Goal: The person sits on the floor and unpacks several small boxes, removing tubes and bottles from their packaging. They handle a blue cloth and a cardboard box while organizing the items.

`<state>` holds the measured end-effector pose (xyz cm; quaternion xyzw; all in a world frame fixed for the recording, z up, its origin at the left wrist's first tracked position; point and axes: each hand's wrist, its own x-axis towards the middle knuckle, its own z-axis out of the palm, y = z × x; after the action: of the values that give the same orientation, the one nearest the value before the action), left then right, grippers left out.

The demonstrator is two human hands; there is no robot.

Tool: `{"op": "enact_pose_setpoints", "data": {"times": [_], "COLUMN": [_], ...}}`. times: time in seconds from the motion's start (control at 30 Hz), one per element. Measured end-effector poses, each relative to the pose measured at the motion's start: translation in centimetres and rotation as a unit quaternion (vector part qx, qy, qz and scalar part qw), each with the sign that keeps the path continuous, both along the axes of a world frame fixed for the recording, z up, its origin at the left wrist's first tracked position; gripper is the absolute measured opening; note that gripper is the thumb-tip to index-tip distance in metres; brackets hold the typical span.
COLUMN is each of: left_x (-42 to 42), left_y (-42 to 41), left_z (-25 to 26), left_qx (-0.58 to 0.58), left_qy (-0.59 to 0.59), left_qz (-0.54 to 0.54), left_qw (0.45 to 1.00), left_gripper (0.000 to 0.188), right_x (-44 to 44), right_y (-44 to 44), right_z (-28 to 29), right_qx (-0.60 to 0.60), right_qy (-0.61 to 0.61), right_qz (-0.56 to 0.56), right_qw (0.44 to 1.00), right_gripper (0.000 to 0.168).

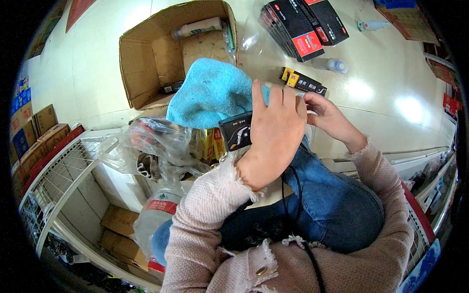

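My left hand [276, 133] is wrapped over a black printed box [235, 131], whose near-left end sticks out beside the palm. Its other end is hidden behind the hand. My right hand [331, 117] meets the left fingertips, thumb and fingers curled together; what lies between them is hidden. A light-blue terry cloth [212, 93] drapes just left of my left hand, over the near edge of an open cardboard box [154, 55]. Beyond my hands, slim black-and-yellow boxes [302, 81] lie on the tiled floor.
Larger black-and-red cartons [293, 25] are stacked beyond, near a clear plastic bottle [337, 65] and a spray bottle [372, 25]. Inside the cardboard box lies a white bottle [199, 27]. Clear plastic bags [165, 135], a large water jug [155, 216] and white wire shelving [73, 157] crowd the left.
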<state>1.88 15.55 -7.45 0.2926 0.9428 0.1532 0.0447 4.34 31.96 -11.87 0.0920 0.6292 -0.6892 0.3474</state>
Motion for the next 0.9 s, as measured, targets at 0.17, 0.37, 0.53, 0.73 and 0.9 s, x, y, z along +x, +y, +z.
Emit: {"op": "enact_pose_setpoints", "data": {"times": [0.17,0.37,0.53,0.73,0.9], "left_x": [-0.3,-1.1,-3.3,-4.1,-4.1], "left_y": [-0.3,-1.1,-2.3,-2.8,-2.9], "left_z": [0.1,0.3,2.1,2.8,3.1], "left_qx": [-0.007,0.063,0.175,0.243,0.279], "left_qy": [-0.001,-0.024,-0.08,-0.079,-0.088], "left_qz": [-0.007,-0.001,0.012,0.007,0.024], "left_qw": [1.0,0.998,0.981,0.967,0.956], "left_gripper": [0.022,0.037,0.044,0.046,0.048], "right_x": [0.0,-1.3,-3.6,-4.2,-4.4], "right_y": [-0.3,1.7,5.0,6.3,6.3], "right_z": [0.2,1.3,4.5,6.5,7.0], "right_qx": [-0.045,0.004,0.071,0.007,0.002], "right_qy": [-0.04,0.03,0.131,0.164,0.178], "right_qz": [-0.034,-0.031,-0.07,-0.098,-0.1], "right_qw": [0.998,0.999,0.986,0.982,0.979], "right_gripper": [0.031,0.032,0.032,0.036,0.037]}}
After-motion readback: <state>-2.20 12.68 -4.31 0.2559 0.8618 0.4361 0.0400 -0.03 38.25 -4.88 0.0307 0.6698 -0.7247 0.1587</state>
